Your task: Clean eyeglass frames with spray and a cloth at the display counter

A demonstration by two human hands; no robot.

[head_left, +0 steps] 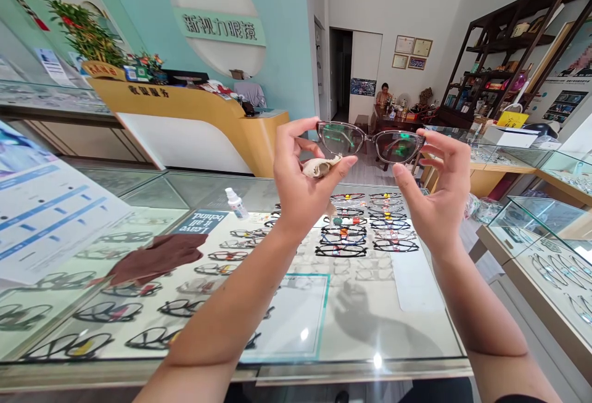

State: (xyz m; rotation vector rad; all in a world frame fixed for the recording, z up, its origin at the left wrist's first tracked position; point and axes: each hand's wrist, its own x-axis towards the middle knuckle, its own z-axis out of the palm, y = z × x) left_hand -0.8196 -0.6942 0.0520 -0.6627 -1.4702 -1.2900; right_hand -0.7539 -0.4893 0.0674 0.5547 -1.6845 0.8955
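I hold a pair of glasses (370, 141) with a dark translucent frame up at eye level, above a glass display counter (416, 304). My left hand (303, 184) pinches the left lens rim between thumb and fingers, with a small crumpled beige tissue (320, 166) tucked under the thumb. My right hand (435, 193) grips the right end of the frame by its fingertips. Under the counter glass lie several rows of spectacle frames (365, 230).
A small white spray bottle (237, 203) and a brown cloth (155, 258) lie on the counter to the left, next to a printed leaflet (41, 211). A yellow reception desk (194, 119) stands behind. A person sits at a far table (388, 113). More glass cases (541, 249) are at the right.
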